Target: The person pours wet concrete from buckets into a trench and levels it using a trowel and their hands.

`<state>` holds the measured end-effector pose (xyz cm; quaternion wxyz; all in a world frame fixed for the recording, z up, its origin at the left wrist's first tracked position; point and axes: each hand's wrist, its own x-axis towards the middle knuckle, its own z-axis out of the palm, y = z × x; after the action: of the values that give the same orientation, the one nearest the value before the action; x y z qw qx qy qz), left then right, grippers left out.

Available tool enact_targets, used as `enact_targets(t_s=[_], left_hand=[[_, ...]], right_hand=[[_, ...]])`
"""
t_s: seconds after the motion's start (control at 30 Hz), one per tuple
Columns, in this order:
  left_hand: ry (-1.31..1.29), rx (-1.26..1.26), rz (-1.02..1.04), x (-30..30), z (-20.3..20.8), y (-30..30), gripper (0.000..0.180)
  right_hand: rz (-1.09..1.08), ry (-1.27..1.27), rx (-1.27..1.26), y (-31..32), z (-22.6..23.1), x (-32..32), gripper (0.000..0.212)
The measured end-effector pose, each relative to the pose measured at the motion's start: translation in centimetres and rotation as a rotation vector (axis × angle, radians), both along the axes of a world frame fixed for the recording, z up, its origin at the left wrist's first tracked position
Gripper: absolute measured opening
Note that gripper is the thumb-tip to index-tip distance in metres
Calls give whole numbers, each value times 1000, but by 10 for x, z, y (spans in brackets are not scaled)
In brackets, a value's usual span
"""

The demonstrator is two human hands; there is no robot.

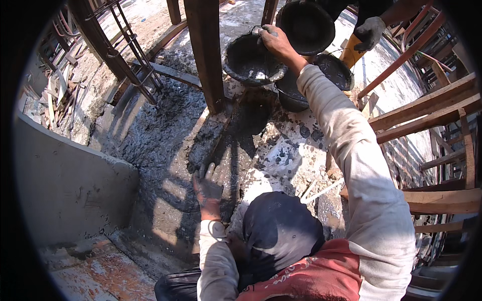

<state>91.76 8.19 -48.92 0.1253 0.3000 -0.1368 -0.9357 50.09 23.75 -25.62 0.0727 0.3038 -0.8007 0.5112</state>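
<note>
My right hand (273, 42) reaches far forward, its fingers closed on the rim or handle of a black bucket (240, 79). The bucket is tipped, with wet grey residue inside; which part I grip is hard to make out. Nearer to me, my left hand (208, 187), smeared with grey, is open with fingers spread. It rests on or just above wet concrete (150, 135), beside the edge of a narrow strip. Two more black buckets stand close to my right forearm: one mortar-smeared bucket (291, 95), partly behind my sleeve, and another bucket (306, 27) farther back.
A wooden post (205, 55) rises between my hands. Steel rebar (133, 50) stands at the far left, above a smooth grey wall (75, 175). Timber beams (427, 108) cross the right side. A co-worker's gloved hand (370, 32) and yellow boot (351, 51) are at the back right.
</note>
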Motion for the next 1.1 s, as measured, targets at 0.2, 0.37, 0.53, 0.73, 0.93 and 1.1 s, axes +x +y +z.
enact_targets(t_s=[0.2, 0.37, 0.53, 0.73, 0.93, 1.1], left_hand=[[67, -44, 61, 10, -22, -23, 70], [16, 42, 39, 2, -35, -31, 55], [222, -55, -197, -14, -53, -16, 54], [16, -160, -235, -26, -18, -2, 55], [-2, -192, -311, -45, -25, 30, 52], [214, -721, -469, -57, -24, 69, 52]], right_hand=[[-28, 59, 176, 27, -56, -2, 44], [-142, 220, 805, 101, -87, 71, 65], [-167, 318, 977, 155, -145, 69, 41], [-375, 11, 554, 135, -141, 75, 42], [-305, 49, 284, 174, -135, 51, 43], [-432, -23, 210, 140, -112, 90, 44]])
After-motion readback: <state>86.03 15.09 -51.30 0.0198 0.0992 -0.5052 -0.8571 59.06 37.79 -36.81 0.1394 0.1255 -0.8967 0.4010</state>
